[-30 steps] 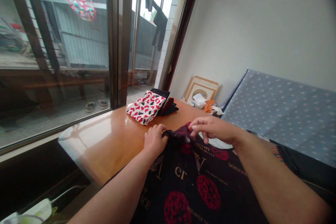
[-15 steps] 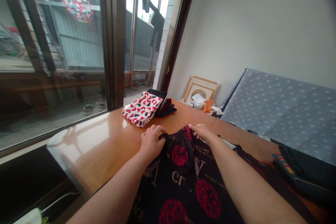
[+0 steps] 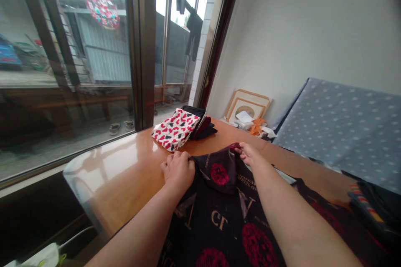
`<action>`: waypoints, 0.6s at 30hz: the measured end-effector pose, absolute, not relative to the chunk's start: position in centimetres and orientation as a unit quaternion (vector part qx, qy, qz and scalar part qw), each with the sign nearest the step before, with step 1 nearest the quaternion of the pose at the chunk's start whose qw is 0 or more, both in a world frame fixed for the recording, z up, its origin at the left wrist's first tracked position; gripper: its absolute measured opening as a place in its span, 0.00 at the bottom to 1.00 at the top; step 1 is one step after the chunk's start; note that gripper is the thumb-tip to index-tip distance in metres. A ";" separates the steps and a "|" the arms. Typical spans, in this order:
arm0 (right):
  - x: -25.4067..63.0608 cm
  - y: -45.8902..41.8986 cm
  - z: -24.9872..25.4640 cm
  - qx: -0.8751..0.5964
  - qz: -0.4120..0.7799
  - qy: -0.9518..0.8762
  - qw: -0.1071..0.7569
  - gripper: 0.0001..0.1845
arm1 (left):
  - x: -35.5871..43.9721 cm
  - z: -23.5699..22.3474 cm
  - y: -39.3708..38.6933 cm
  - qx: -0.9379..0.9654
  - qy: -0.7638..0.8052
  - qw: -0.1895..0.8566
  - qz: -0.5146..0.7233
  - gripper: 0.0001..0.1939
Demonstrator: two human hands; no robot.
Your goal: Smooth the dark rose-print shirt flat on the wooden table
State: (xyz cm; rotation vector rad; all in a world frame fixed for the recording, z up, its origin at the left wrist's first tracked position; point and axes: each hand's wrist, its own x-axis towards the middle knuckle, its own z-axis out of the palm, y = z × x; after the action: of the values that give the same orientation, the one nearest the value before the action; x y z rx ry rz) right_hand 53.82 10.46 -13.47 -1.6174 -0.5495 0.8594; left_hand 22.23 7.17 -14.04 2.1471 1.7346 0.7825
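A black garment [image 3: 206,212] with red round motifs and pale lettering lies spread over the near part of the wooden table [image 3: 125,179]. My left hand [image 3: 179,170] is closed on its far edge at the left, fingers curled over the cloth. With thumb and fingers my right hand [image 3: 247,153] pinches the same edge further right, lifted slightly off the table. Between the two hands a flap of the cloth hangs folded toward me. Whether the garment is a shirt or something else cannot be told.
Beyond my hands sits a stack of folded clothes with a heart-print cloth [image 3: 177,128] on it. Dark folded clothes [image 3: 372,204] lie at the right. Picture frames [image 3: 249,104] lean on the wall near a polka-dot cover [image 3: 347,125]. A window [image 3: 94,58] borders the left side.
My right hand has drawn the garment's edge a little up and to the right, stretching the cloth between my hands. The view has shifted slightly left.
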 end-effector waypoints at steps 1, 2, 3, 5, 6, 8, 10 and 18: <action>53.7 10.5 -13.7 -0.686 0.365 -0.243 0.580 0.15 | 22.2 -14.1 7.2 0.736 0.604 0.141 0.271 0.14; 53.5 10.6 -14.0 -0.684 0.360 -0.253 0.582 0.15 | 22.3 -14.1 7.3 0.730 0.609 0.146 0.274 0.14; 53.3 10.5 -14.2 -0.683 0.351 -0.264 0.584 0.18 | 22.3 -14.2 7.4 0.725 0.612 0.148 0.280 0.14; 52.9 10.3 -14.5 -0.687 0.326 -0.286 0.583 0.22 | 22.2 -14.3 7.5 0.718 0.615 0.149 0.289 0.14; 52.6 10.1 -14.5 -0.693 0.309 -0.298 0.579 0.21 | 22.2 -14.4 7.6 0.718 0.614 0.150 0.291 0.14; 52.0 9.4 -14.3 -0.703 0.274 -0.334 0.565 0.15 | 22.2 -14.5 7.6 0.721 0.610 0.150 0.290 0.13; 51.3 8.2 -13.7 -0.703 0.253 -0.385 0.541 0.09 | 22.2 -14.6 7.6 0.725 0.606 0.148 0.291 0.14; 48.0 -1.6 -10.8 -0.635 0.237 -0.688 0.260 0.16 | 22.1 -14.1 7.1 0.746 0.589 0.112 0.291 0.18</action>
State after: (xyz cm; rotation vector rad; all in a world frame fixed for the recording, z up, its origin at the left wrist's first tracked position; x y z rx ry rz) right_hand 48.03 -1.65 -10.82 -1.7202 -1.8641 0.6420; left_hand 22.14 7.15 -14.13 2.1893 1.7295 0.8537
